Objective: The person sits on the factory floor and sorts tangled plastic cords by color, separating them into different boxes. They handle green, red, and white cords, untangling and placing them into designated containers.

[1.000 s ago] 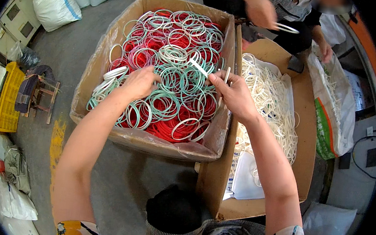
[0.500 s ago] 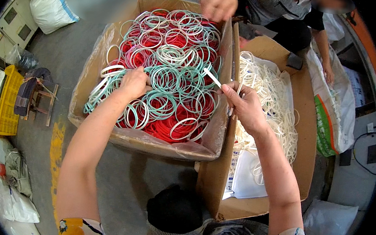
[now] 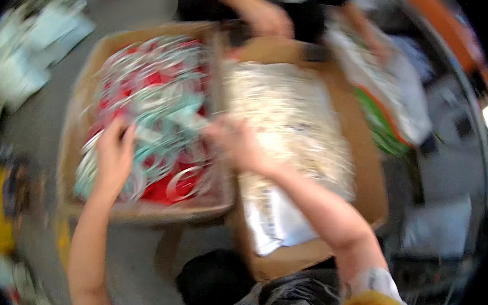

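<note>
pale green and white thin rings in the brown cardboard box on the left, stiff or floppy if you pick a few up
The pale green and white thin rings likely bend easily and weigh little, being slim bands; rounded outlines suggest some spring. Lying overlapped in the brown cardboard box, they may tangle when lifted.

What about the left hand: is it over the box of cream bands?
No, the left hand is over the box of coloured rings, while the box of cream bands stands to its right.
</note>
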{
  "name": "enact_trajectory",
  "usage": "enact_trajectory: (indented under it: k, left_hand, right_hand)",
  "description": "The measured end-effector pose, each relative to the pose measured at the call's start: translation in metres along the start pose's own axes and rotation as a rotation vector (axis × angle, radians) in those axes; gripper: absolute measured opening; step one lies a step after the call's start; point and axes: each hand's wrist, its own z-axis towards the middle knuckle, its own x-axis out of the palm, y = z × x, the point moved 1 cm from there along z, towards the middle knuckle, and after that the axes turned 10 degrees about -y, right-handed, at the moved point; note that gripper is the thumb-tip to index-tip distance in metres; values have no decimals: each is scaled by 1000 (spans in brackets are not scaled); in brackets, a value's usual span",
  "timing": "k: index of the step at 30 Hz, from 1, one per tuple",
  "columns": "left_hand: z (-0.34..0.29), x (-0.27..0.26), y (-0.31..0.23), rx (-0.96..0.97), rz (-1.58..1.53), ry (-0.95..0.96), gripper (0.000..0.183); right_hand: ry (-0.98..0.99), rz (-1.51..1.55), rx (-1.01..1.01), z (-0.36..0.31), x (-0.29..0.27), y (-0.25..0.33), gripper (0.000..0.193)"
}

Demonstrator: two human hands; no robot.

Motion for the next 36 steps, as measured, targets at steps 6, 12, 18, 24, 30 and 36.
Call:
enact_trajectory:
  k: [6, 12, 18, 24, 30, 36]
  left_hand:
    - [-43, 49, -96, -373, -652, 181, 7]
    - [-59, 119, -175, -315, -726, 258, 14]
    - [-68, 191, -258, -393, -866, 296, 13]
    - [-66, 269, -338, -494, -1046, 453, 15]
    - [-40, 340, -389, -502, -1213, 543, 21]
    - [-9, 428, -435, 589, -200, 262, 56]
  right_hand:
    - [-175, -165, -330, -26, -21, 20, 22]
    - [-71, -71, -186, -73, -122, -9, 21]
    - [-80, -39, -71, -101, -221, -34, 19]
    - [-98, 231, -64, -123, -320, -69, 20]
    - [-354, 93, -93, -98, -409, -98, 20]
    - [-630, -307, 49, 34, -553, -174, 41]
